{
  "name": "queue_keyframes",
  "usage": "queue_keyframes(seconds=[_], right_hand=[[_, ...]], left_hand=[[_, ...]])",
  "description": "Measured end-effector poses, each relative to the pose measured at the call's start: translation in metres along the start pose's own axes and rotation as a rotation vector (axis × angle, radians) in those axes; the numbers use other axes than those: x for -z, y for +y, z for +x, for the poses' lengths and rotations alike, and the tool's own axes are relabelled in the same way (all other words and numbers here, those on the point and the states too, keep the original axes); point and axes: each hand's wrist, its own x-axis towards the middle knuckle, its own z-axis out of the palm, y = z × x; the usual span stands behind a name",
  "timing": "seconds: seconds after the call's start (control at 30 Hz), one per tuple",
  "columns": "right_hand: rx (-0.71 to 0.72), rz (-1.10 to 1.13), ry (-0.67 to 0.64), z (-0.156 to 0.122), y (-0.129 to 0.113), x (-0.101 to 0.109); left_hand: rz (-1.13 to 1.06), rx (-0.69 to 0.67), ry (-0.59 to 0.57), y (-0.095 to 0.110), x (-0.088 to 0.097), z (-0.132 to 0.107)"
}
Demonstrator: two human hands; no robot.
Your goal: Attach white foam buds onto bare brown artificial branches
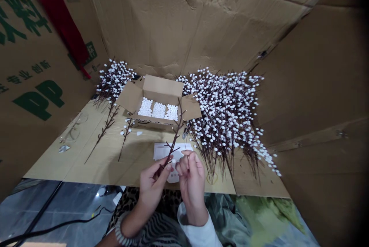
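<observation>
My left hand [154, 183] grips the lower stem of a bare brown artificial branch [176, 135], which slants up and away with several short side twigs. One white berry [173, 161] sits by the stem, close to the left fingertips. Just to the right, my right hand [192, 179] is raised with its fingers curled and pinched together. What it holds, if anything, is too small to make out. Beyond the hands stands an open cardboard box [152, 121], where loose white foam berries [159, 110] lie in three groups.
A large heap of white-berried branches [225, 112] covers the right side, with a smaller bunch [113, 79] at back left. Another bare branch [105, 129] and a partly berried twig [125, 135] lie left. White paper [160, 151] is under the held branch. Cardboard walls [173, 27] enclose the table.
</observation>
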Motion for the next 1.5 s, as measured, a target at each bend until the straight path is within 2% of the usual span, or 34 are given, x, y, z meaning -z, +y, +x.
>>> queue_keyframes(seconds=[0.3,0.57,0.97,1.2,1.33,1.5], right_hand=[[0.048,-0.055,-0.035,-0.005,-0.01,0.003],[0.226,-0.186,-0.054,-0.02,0.001,0.007],[0.255,-0.194,-0.048,-0.026,0.006,0.006],[0.23,-0.223,-0.041,-0.024,0.006,0.011],[0.165,-0.195,-0.082,-0.021,0.003,0.009],[0.076,-0.094,-0.1,-0.022,-0.007,0.0]], left_hand=[[0.094,-0.14,0.017,0.006,0.003,0.002],[0.098,-0.204,0.034,0.012,0.0,0.001],[0.146,-0.265,0.031,0.017,-0.004,-0.001],[0.33,-0.442,0.046,0.017,0.001,-0.003],[0.417,-0.558,0.044,0.018,0.003,-0.004],[0.438,-0.526,0.053,0.019,0.002,-0.003]])
